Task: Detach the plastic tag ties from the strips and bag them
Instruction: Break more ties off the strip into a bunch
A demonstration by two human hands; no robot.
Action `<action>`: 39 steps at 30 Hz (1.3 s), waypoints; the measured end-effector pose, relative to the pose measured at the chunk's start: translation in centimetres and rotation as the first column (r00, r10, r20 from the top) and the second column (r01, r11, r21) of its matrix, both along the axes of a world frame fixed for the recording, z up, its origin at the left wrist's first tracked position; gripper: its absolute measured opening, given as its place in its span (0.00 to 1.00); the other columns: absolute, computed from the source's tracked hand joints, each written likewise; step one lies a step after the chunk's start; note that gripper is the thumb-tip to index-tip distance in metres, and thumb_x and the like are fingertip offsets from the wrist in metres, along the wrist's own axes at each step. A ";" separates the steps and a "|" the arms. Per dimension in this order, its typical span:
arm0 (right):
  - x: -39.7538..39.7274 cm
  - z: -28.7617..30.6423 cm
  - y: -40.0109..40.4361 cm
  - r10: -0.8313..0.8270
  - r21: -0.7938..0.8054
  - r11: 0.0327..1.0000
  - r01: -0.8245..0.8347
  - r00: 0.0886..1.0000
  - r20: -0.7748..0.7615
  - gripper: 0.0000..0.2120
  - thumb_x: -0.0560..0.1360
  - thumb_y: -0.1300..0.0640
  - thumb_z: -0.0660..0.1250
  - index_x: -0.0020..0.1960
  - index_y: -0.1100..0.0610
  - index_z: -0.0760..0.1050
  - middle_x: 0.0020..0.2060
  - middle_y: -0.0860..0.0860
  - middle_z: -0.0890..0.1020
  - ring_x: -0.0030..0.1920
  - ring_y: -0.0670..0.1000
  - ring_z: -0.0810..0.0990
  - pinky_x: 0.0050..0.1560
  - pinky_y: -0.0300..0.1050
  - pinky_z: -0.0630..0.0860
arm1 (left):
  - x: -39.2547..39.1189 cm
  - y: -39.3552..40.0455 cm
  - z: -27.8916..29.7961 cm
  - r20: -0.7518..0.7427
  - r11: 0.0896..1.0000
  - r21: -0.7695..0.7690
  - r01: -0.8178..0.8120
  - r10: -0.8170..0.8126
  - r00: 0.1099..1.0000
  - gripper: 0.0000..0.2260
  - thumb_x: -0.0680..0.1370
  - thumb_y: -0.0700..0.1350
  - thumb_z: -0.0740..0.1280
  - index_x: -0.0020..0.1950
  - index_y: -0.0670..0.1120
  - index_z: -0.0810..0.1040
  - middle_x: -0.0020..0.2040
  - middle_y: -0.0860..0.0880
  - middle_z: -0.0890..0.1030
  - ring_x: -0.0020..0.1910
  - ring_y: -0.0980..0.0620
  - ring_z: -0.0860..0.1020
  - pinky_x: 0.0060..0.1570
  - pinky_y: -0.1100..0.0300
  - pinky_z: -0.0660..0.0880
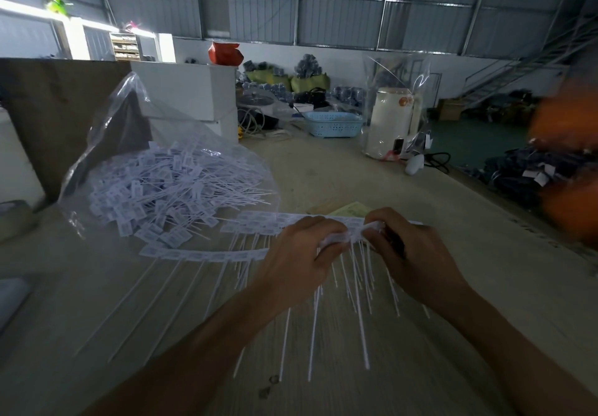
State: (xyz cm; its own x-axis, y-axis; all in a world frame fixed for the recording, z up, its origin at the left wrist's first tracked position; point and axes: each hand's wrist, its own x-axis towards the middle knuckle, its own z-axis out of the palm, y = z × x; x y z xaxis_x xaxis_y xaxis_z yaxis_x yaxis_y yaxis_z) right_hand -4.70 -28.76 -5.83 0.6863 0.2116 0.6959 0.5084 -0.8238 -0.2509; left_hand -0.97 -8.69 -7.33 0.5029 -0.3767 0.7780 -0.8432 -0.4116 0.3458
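Note:
My left hand [299, 258] and my right hand [417, 255] both grip a white strip of plastic tag ties [343, 237] at the middle of the wooden table [323, 169]; its thin tails hang toward me. Another strip [207, 255] lies flat to the left of my left hand, and one more strip [259, 218] lies just behind it. At the left lies an open clear plastic bag [110, 114] holding a heap of loose tag ties [168, 189].
A white kettle inside a clear bag [393, 121] stands at the back right, with a blue basket [333, 124] beside it. A white box [191, 92] and brown board [58, 108] rise behind the bag. Dark bundled goods [530, 169] lie at the right edge.

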 end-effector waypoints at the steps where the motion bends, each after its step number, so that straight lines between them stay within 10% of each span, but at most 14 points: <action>1: 0.0 -0.1 0.1 -0.017 -0.003 1.000 0.017 1.000 0.013 0.04 0.81 0.52 0.63 0.53 0.51 0.75 0.27 0.42 0.71 0.27 0.40 0.70 0.30 0.47 0.70 | 0.0 0.0 0.1 0.003 1.000 -0.011 0.006 -0.006 1.000 0.06 0.77 0.41 0.71 0.52 0.43 0.83 0.48 0.48 0.85 0.49 0.52 0.80 0.49 0.58 0.73; 8: 0.9 0.4 -2.4 -0.241 0.156 0.960 0.231 0.969 0.047 0.04 0.78 0.60 0.67 0.50 0.52 0.75 0.27 0.48 0.79 0.22 0.44 0.75 0.23 0.34 0.70 | -0.3 0.0 -0.3 -0.024 0.999 0.043 0.023 -0.022 0.999 0.08 0.79 0.44 0.68 0.55 0.43 0.82 0.51 0.47 0.84 0.51 0.48 0.80 0.50 0.56 0.74; 18: 0.9 -0.8 -0.5 0.166 0.122 0.983 -0.136 0.943 -0.288 0.12 0.82 0.64 0.61 0.57 0.51 0.79 0.34 0.48 0.81 0.33 0.48 0.79 0.36 0.39 0.73 | 0.2 0.1 -1.1 0.026 0.997 0.074 -0.012 0.010 1.000 0.08 0.76 0.42 0.72 0.54 0.42 0.83 0.50 0.46 0.83 0.51 0.46 0.80 0.48 0.51 0.78; 29: 0.7 -0.5 -0.3 0.166 0.270 0.960 -0.069 0.920 -0.355 0.18 0.81 0.71 0.55 0.51 0.55 0.80 0.30 0.49 0.80 0.20 0.44 0.69 0.24 0.39 0.67 | 0.7 0.2 -1.2 0.025 1.000 0.000 -0.010 0.010 1.000 0.08 0.72 0.37 0.75 0.51 0.42 0.84 0.48 0.47 0.83 0.49 0.54 0.75 0.51 0.59 0.71; 39: -0.5 -0.1 1.7 0.282 0.359 0.927 -0.110 0.835 -0.473 0.21 0.79 0.44 0.59 0.37 0.59 0.74 0.27 0.50 0.75 0.24 0.46 0.70 0.28 0.35 0.65 | -0.2 -0.2 -0.3 -0.011 0.998 0.015 0.061 -0.060 0.998 0.12 0.75 0.42 0.73 0.57 0.41 0.83 0.52 0.47 0.83 0.53 0.52 0.79 0.54 0.57 0.75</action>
State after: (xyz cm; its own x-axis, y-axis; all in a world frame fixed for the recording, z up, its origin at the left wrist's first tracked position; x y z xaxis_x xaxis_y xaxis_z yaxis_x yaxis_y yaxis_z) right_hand -5.17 -27.08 -5.92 0.9250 0.2175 0.3114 0.3796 -0.5581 -0.7379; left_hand -1.16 -8.93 -7.59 0.4866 -0.4186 0.7668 -0.8633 -0.3653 0.3484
